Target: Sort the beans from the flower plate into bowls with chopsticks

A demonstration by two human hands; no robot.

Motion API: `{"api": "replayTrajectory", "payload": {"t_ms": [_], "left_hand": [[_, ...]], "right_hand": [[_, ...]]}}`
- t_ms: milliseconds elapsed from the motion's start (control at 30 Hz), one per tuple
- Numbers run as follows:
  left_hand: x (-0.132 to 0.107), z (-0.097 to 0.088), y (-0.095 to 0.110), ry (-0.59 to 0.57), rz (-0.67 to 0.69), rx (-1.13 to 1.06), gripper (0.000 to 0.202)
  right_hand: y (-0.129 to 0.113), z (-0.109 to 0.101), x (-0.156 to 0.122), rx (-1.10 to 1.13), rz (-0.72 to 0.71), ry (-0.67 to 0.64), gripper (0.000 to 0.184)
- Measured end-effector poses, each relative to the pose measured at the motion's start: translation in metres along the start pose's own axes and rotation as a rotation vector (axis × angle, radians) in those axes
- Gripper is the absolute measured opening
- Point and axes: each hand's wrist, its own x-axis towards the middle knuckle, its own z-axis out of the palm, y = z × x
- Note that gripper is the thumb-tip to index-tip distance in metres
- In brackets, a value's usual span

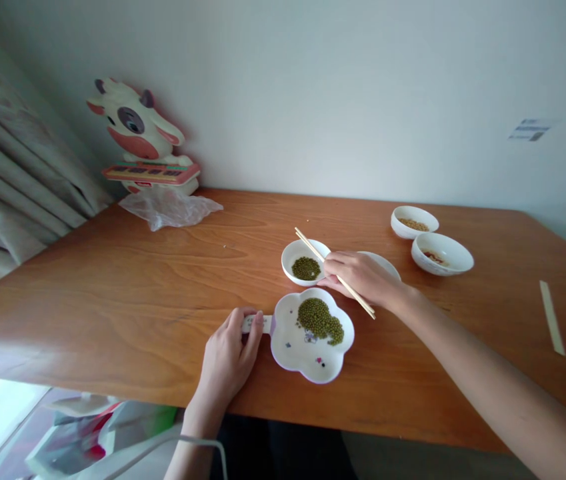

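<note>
My left hand (230, 353) is closed round the short handle of a white flower-shaped dish (295, 357) with a purple edge. Small green mung beans (317, 317) lie in the far part of that dish. Just beyond it stands a white bowl (290, 252) with more green beans (306, 269) in its bottom. A pair of wooden chopsticks (360, 301) is in my right hand (357, 275), slanting over the bowl's right rim. My right fingers are at that rim; whether they grip it I cannot tell. Another white bowl (387, 261) is mostly hidden behind my right hand.
At the back right are two white bowls, one with tan bits (400, 228) and one with brownish pieces (455, 257). A pale strip (553, 317) lies on the wooden table (163, 287) at right. A cow-shaped toy keyboard (150, 143) and clear plastic bag (170, 208) are back left.
</note>
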Motion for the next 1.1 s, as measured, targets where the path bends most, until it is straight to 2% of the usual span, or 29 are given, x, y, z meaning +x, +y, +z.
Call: {"api": "replayTrajectory", "payload": {"t_ms": [400,600,800,900,1000,1100], "left_hand": [[0.000,0.003,-0.004,-0.018,-0.003,0.024,0.031],[-0.001,0.002,0.000,0.006,-0.004,0.027,0.034],[0.000,-0.001,0.004,-0.019,0.016,0.017,0.033],[0.000,-0.002,0.003,-0.036,0.013,0.013,0.032],[-0.001,-0.003,0.002,-0.057,0.033,0.023,0.032],[-0.002,-0.002,0.001,-0.069,0.055,0.033,0.033]], "right_hand": [[-0.002,0.010,0.016,0.054,0.115,0.023,0.028],[0.006,0.006,0.011,0.100,0.073,-0.018,0.031],[-0.001,0.001,0.014,0.145,0.094,-0.016,0.033],[-0.006,0.000,0.004,0.154,0.159,0.082,0.032],[-0.012,0.001,-0.019,0.146,0.273,0.233,0.033],[-0.019,0.009,-0.042,0.133,0.355,0.316,0.034]]}}
